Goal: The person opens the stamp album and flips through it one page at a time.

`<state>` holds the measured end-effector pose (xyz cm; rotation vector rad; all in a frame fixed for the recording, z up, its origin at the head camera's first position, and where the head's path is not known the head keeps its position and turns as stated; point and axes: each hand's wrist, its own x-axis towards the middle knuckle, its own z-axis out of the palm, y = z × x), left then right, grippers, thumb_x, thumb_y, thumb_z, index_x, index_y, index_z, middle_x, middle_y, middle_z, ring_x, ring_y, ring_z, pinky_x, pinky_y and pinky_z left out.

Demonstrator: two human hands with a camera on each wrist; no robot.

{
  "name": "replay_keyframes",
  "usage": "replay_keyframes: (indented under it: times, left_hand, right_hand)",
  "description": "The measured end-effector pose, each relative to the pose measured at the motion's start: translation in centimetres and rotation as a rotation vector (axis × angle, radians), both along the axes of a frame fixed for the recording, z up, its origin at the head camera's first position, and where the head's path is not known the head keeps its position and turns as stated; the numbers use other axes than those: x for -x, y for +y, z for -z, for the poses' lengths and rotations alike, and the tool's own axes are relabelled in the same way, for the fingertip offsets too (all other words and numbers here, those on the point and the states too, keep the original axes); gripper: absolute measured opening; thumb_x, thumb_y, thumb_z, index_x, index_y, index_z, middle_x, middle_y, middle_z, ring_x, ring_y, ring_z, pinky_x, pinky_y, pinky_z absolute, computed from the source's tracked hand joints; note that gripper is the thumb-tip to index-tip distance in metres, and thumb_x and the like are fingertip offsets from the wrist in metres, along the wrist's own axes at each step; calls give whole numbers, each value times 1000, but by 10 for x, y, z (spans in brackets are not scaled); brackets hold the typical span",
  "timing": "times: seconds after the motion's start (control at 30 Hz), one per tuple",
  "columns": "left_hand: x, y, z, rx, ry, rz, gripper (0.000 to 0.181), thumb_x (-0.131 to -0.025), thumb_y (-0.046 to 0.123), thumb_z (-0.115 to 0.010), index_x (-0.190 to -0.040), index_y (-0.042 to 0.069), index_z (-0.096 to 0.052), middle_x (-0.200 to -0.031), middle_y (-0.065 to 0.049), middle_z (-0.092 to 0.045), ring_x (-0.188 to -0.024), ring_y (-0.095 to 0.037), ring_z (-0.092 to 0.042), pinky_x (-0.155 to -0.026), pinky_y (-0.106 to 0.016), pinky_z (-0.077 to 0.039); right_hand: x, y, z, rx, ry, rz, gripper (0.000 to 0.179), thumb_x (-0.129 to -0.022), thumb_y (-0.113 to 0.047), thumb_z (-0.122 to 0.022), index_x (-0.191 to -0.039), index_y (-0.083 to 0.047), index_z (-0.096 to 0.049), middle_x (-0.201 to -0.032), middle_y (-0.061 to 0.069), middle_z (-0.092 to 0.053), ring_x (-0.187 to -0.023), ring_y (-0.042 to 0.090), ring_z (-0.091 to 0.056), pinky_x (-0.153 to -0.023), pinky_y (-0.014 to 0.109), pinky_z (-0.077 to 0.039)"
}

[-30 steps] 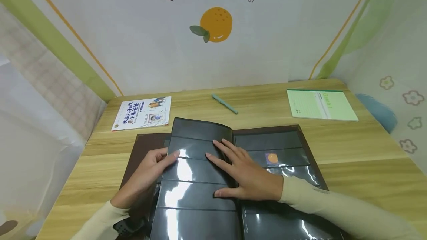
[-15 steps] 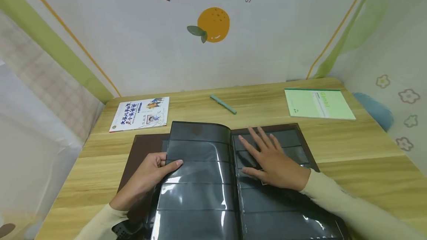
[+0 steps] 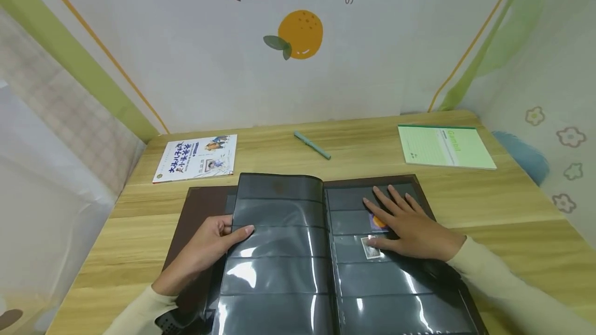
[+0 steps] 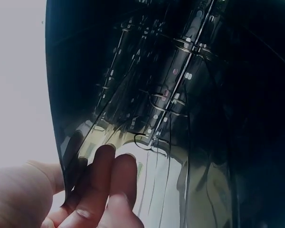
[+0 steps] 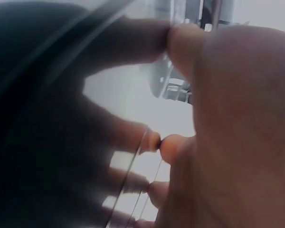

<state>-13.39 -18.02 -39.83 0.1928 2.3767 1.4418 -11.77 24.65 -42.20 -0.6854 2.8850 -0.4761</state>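
A stamp album with a brown cover [image 3: 201, 208] lies spread on the table, its glossy black pages divided into strip pockets. My left hand [image 3: 207, 247] pinches the outer edge of the raised left page [image 3: 274, 244], thumb on top and fingers behind. From underneath, the left wrist view shows those fingers [image 4: 103, 171] and the binder rings [image 4: 165, 102]. My right hand [image 3: 412, 231] lies spread on the right page [image 3: 386, 304]; in the right wrist view its fingertips meet their reflections. Beside its fingers are an orange-and-purple stamp [image 3: 376, 224], partly covered, and a grey stamp with a white border [image 3: 371, 252].
Behind the album, a white illustrated booklet [image 3: 197, 159] lies at the left, a green pen [image 3: 313, 146] in the middle and a pale green notebook [image 3: 444, 146] at the right. The wooden table [image 3: 503, 221] backs onto a curtain printed with oranges.
My right hand has moved from the left page across to the right page, uncovering the grey stamp. My left hand keeps its hold on the page edge, and the page sits slightly lower.
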Motion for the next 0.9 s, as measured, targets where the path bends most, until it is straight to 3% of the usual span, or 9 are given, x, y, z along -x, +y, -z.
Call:
replay_keyframes:
  times: [0.13,0.33,0.53,0.8,0.9]
  left_hand:
    - [-1,0,1,25,6,-31,52,-92,32,-74,-65,9,-36,-53,7,-26,-49,-6,-25,-49,-20,-26]
    - [0,-3,5,16,52,-16,52,-92,25,-74,-63,11,-34,-55,8,-25,-51,-4,-24,-49,-19,-25]
    - [3,-12,10,82,55,11,56,-92,23,-75,-62,12,-29,-55,9,-25,-50,-3,-23,-50,-18,-23]
    - [7,-22,9,131,-34,39,53,-94,26,-72,-61,14,-34,-50,8,-36,-45,-11,-50,-48,-23,-38]
    - [7,-24,8,133,-39,52,52,-94,26,-72,-61,14,-34,-50,8,-36,-46,-13,-53,-49,-24,-40]
  right_hand:
    - [0,2,1,14,-6,-18,89,-91,-62,-63,-161,-16,-30,-168,22,-15,-152,55,-10,-114,77,-14]
    - [0,1,2,21,-21,-9,89,-91,-63,-63,-160,-16,-31,-169,21,-14,-152,55,-9,-112,78,-14]
    - [-1,-2,7,39,-30,-1,91,-90,-63,-64,-160,-17,-30,-169,22,-14,-152,56,-8,-112,79,-13]
    - [0,-6,11,29,-26,2,92,-90,-66,-61,-161,-18,-29,-170,19,-12,-153,54,-6,-114,77,-12]
    - [1,-6,11,19,-15,-4,92,-90,-67,-61,-161,-18,-30,-169,19,-13,-153,55,-7,-114,78,-13]
